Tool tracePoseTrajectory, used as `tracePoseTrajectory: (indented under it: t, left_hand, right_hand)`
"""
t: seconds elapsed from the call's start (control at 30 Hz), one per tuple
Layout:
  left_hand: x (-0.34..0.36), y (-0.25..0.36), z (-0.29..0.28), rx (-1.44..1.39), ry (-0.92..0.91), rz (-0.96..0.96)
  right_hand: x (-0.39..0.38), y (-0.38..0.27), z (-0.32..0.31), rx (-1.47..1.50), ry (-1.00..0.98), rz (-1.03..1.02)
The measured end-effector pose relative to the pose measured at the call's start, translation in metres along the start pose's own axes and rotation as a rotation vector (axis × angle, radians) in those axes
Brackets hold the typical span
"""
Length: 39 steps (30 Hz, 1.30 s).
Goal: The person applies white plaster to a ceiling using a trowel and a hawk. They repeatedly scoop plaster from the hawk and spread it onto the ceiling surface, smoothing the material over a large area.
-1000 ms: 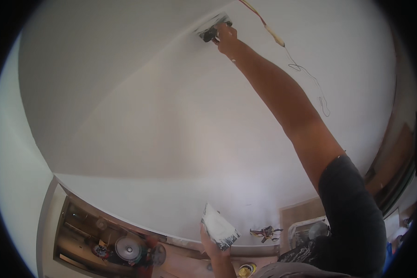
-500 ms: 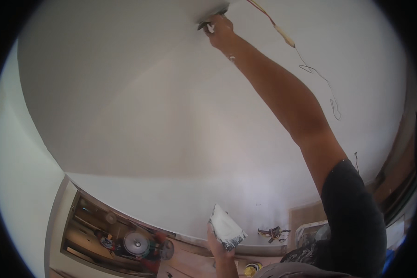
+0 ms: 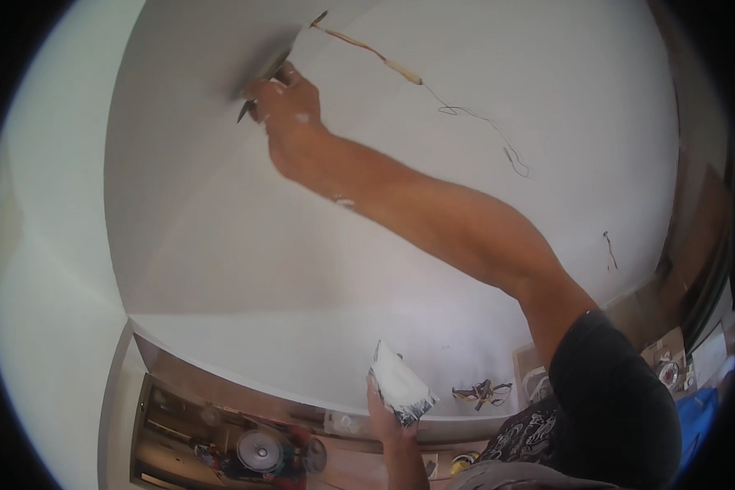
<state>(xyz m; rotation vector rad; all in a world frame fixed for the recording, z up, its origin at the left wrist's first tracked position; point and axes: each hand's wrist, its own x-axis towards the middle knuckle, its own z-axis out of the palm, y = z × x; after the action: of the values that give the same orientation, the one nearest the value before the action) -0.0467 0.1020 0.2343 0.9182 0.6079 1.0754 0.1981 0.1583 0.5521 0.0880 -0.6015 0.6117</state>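
My right arm stretches up to the pale ceiling (image 3: 220,261). At its end my right hand (image 3: 290,104) is closed round a plastering trowel (image 3: 269,75), its blade held against or very close to the ceiling, partly hidden by the fingers. White smears mark this hand and forearm. Low in the middle, my left hand (image 3: 386,418) grips a flat plate (image 3: 425,406) from beneath. White plaster (image 3: 398,380) covers most of its face, and its lower edge is stained dark. The plate's handle, if any, is hidden.
Wires (image 3: 404,72) dangle from the ceiling right of the trowel, and a short wire (image 3: 610,249) hangs farther right. Below are a cable bundle (image 3: 482,394), a round fan (image 3: 260,451) and a yellow-rimmed container (image 3: 464,463). A pale wall (image 3: 49,245) borders the left.
My right hand and the trowel have swept left and down across the view. The view itself has shifted, so the hanging wires sit farther left. My left hand still holds the plastered plate.
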Motion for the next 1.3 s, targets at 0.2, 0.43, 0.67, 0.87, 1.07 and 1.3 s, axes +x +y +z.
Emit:
tracePoseTrajectory:
  t: [0.2,0.43,0.67,0.87,1.07,1.3]
  left_hand:
    - [-0.024,-0.001,0.017,0.038,-0.121,0.018]
    - [-0.044,-0.005,0.02,-0.066,-0.05,-0.013]
    - [-0.025,-0.029,0.012,-0.066,-0.079,0.013]
    - [-0.032,-0.02,-0.002,-0.263,0.004,0.042]
    - [0.049,-0.05,-0.099,-0.566,-0.226,-0.002]
    - [-0.035,0.041,0.027,-0.381,0.046,0.029]
  right_hand:
    - [-0.061,-0.014,0.041,-0.223,0.063,-0.202]
    - [-0.158,-0.021,0.088,-0.12,-0.096,-0.403]
    - [-0.21,-0.028,0.094,-0.62,-0.133,-0.657]
    - [-0.254,-0.018,-0.011,-0.83,-0.709,-0.511]
    - [-0.276,-0.057,-0.104,-1.134,-1.146,-0.527]
    - [-0.188,-0.013,-0.19,-1.783,-1.08,-0.112]
